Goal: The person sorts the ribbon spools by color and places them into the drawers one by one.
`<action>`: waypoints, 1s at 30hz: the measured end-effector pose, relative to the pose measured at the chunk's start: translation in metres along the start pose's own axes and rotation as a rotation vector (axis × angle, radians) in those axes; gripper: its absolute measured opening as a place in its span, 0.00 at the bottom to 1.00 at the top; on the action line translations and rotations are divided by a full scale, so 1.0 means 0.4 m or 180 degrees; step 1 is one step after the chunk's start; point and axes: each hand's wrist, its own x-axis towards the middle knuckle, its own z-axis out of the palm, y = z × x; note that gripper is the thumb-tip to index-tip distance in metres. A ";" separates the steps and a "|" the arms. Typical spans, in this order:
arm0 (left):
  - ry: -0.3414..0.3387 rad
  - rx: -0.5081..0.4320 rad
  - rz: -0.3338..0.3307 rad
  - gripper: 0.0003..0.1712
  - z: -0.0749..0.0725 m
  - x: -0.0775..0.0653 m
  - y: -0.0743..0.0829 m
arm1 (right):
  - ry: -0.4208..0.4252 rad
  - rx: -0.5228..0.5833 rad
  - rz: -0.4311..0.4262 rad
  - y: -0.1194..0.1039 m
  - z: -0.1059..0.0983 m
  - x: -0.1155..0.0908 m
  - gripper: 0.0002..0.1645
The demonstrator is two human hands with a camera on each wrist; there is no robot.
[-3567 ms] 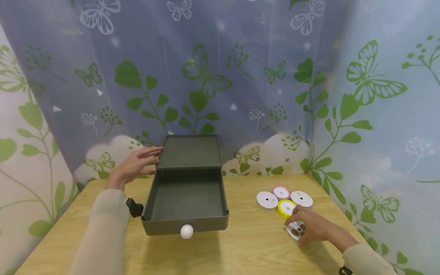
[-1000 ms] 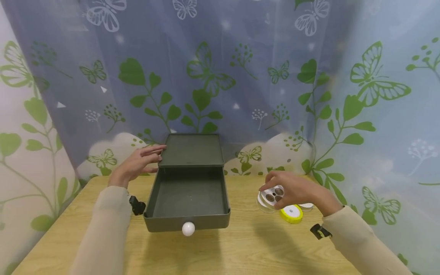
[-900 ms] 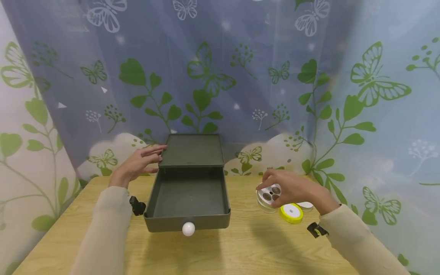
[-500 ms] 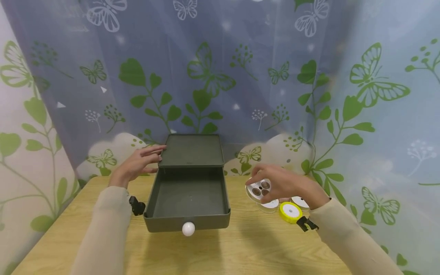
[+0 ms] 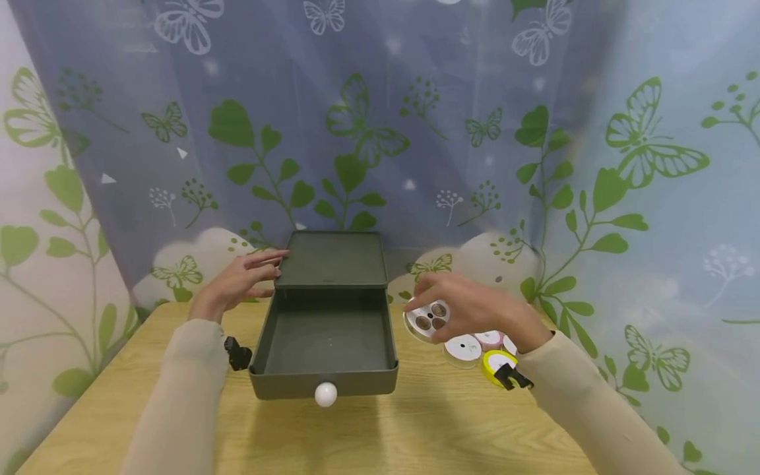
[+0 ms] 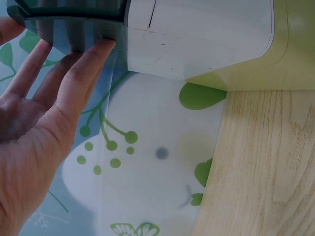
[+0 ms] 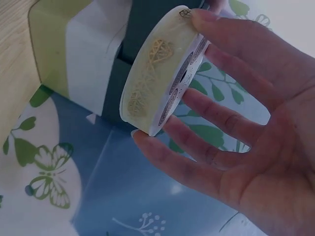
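Note:
My right hand [image 5: 460,303] grips a spool of ribbon [image 5: 429,318] between thumb and fingers, just right of the dark green drawer [image 5: 329,336]. In the right wrist view the ribbon [image 7: 150,73] is pale with gold leaf and heart shapes, wound between white flanges. The drawer stands pulled out, its inside bare and a white round knob [image 5: 325,394] on its front. My left hand [image 5: 237,280] touches the left side of the cabinet top [image 5: 332,258] with its fingertips; in the left wrist view the fingers [image 6: 74,88] are extended against it.
More ribbon spools lie at the right of the wooden table [image 5: 332,442]: a white one [image 5: 463,349], a yellow one [image 5: 493,369], a pink one [image 5: 489,338]. White [image 6: 197,34] and yellow-green [image 6: 295,49] tiers sit under the dark one. A butterfly-printed curtain [image 5: 297,165] hangs behind.
My right hand has picked up the ribbon spool from the table's right side and carried it leftward towards the drawer. My left hand stays at the cabinet's side.

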 end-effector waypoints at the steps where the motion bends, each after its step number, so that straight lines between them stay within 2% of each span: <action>1: -0.0002 0.0011 0.0003 0.37 0.000 0.002 0.001 | -0.0001 -0.0012 -0.0008 -0.005 -0.002 0.004 0.32; 11: 0.0013 0.0002 0.0007 0.37 0.001 0.007 0.002 | -0.0086 -0.0115 -0.0054 -0.049 -0.023 0.066 0.32; 24: -0.0020 0.0026 0.0040 0.37 0.002 0.003 -0.002 | -0.0448 -0.0113 -0.0039 -0.111 -0.036 0.168 0.32; 30: -0.0012 0.0028 0.0047 0.37 0.001 0.003 0.000 | -0.0525 -0.0095 -0.0099 -0.126 -0.039 0.204 0.34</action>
